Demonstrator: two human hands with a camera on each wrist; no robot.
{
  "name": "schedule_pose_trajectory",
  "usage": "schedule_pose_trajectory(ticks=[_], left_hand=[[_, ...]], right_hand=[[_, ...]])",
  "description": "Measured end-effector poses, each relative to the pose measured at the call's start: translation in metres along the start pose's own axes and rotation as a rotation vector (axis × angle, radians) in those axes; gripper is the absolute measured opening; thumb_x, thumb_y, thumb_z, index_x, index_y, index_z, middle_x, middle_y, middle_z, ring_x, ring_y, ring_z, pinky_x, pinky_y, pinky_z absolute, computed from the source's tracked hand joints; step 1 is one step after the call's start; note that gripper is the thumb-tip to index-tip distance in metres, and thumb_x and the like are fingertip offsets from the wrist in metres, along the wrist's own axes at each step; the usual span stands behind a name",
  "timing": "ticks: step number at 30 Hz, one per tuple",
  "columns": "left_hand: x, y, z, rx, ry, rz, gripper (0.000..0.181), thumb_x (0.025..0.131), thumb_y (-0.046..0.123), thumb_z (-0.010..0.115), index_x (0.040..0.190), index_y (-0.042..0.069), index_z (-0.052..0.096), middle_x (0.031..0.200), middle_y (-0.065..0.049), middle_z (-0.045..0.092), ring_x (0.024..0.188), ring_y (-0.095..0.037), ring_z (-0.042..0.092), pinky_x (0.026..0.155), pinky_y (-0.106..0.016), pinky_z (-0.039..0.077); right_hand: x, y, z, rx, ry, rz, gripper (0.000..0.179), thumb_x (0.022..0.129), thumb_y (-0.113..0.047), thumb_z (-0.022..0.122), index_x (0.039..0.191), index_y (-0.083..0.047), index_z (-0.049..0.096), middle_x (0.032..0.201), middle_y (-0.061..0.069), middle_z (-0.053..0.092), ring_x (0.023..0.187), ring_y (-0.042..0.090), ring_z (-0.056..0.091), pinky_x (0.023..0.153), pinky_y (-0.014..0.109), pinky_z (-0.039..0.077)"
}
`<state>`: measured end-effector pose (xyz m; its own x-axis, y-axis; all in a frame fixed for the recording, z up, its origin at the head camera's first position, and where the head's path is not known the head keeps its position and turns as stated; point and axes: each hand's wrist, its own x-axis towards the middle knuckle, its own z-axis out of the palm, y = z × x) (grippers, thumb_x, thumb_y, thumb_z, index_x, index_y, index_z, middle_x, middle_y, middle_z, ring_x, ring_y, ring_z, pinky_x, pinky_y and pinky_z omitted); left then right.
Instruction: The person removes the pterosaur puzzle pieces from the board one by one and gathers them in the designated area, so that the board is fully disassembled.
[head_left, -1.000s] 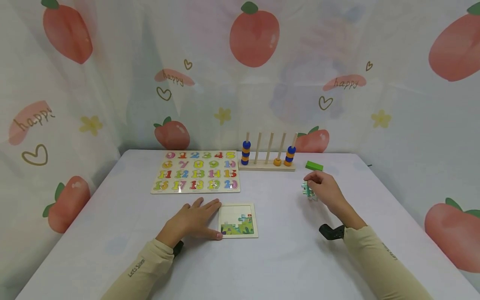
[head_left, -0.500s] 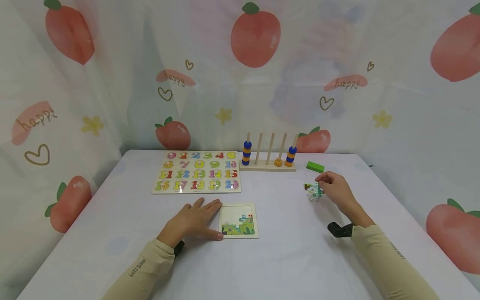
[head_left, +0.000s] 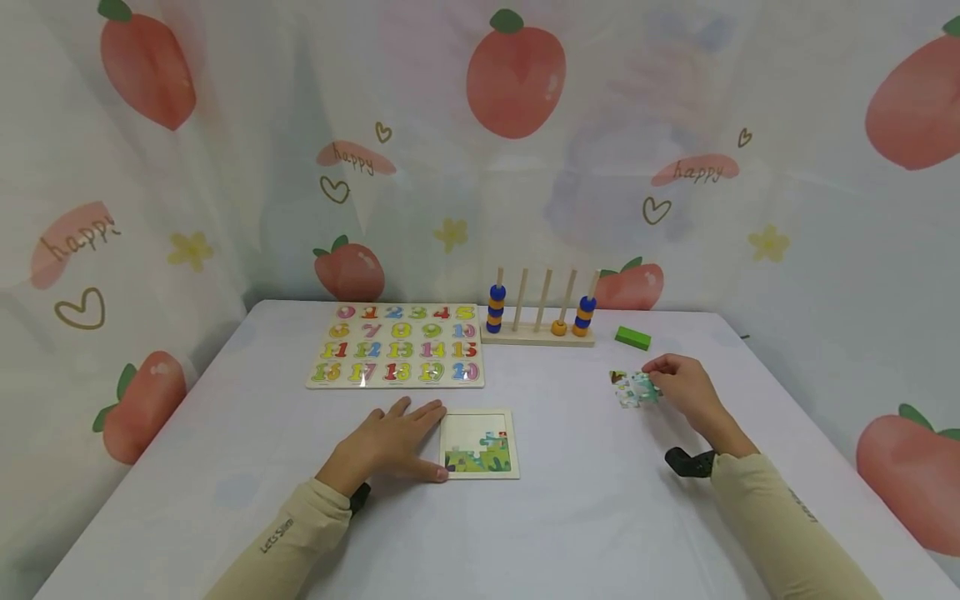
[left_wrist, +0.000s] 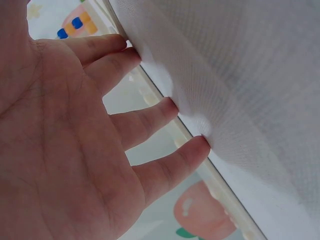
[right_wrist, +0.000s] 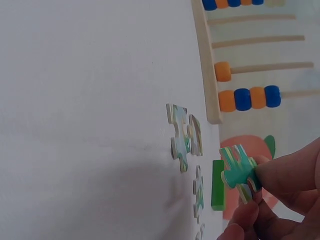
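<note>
In the head view, my left hand lies with spread fingers against the left side of a small framed jigsaw puzzle. Joined pieces with green scenery fill the lower part of its tray; pale board shows above. The left wrist view has the straight fingertips touching a thin pale edge. Over on the right, my right hand pinches a teal jigsaw piece between thumb and fingers, lifted off the table in the right wrist view. Several loose jigsaw pieces lie on the cloth beside that hand.
A number board with colourful digits lies behind my left hand. To its right stands a wooden bead abacus with blue and orange beads. Behind my right hand is a green block. A printed curtain hangs along the table's back edge.
My right hand has drawn to the right, and more of the loose jigsaw pieces show beside it. The left hand stays at the puzzle frame. The head view has shifted slightly.
</note>
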<state>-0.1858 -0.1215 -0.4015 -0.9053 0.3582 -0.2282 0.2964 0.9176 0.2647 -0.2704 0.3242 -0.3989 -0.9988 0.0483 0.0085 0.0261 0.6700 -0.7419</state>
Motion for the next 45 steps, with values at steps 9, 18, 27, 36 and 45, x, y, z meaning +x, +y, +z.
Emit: schedule_pose_trajectory(ticks=[9,18,27,36,45], left_hand=[[0.001,-0.001,0.001,0.012,-0.005,-0.002,0.101,0.085,0.059,0.086,0.166,0.017,0.042,0.172,-0.001,0.037,0.159,-0.043,0.024,0.122,-0.069,0.026],[0.0,0.0,0.001,0.009,-0.007,-0.005,0.102,0.085,0.059,0.086,0.166,0.017,0.042,0.172,-0.001,0.036,0.159,-0.042,0.024,0.122,-0.069,0.026],[0.0,0.0,0.0,0.013,-0.004,-0.007,0.102,0.085,0.06,0.086,0.166,0.017,0.042,0.172,-0.001,0.036,0.159,-0.043,0.023,0.122,-0.069,0.026],[0.0,0.0,0.0,0.009,-0.014,-0.01,0.102,0.085,0.06,0.086,0.166,0.017,0.041,0.173,-0.001,0.036,0.159,-0.042,0.024,0.123,-0.068,0.025],[-0.001,0.001,-0.001,0.012,-0.007,-0.005,0.102,0.084,0.06,0.086,0.166,0.017,0.042,0.172,-0.001,0.037,0.159,-0.042,0.024,0.122,-0.069,0.026]], right_hand=[[0.007,0.011,0.0,-0.009,-0.008,0.048,0.029,0.107,-0.008,0.049,0.125,0.011,0.063,0.122,0.027,0.061,0.104,0.033,0.053,0.077,0.033,0.048],[0.008,0.019,0.0,-0.018,-0.039,0.078,0.029,0.108,-0.007,0.05,0.124,0.011,0.065,0.124,0.028,0.062,0.103,0.033,0.052,0.078,0.036,0.047],[0.009,0.02,0.003,-0.043,-0.008,0.081,0.026,0.107,-0.006,0.052,0.121,0.011,0.066,0.119,0.027,0.063,0.098,0.032,0.054,0.076,0.036,0.046],[0.008,0.023,0.003,-0.064,-0.01,0.06,0.024,0.105,-0.005,0.053,0.119,0.011,0.066,0.118,0.027,0.064,0.096,0.032,0.054,0.073,0.035,0.046],[0.011,0.026,0.003,-0.104,0.006,0.053,0.025,0.105,-0.005,0.051,0.12,0.01,0.065,0.121,0.029,0.063,0.1,0.036,0.056,0.076,0.038,0.046]])
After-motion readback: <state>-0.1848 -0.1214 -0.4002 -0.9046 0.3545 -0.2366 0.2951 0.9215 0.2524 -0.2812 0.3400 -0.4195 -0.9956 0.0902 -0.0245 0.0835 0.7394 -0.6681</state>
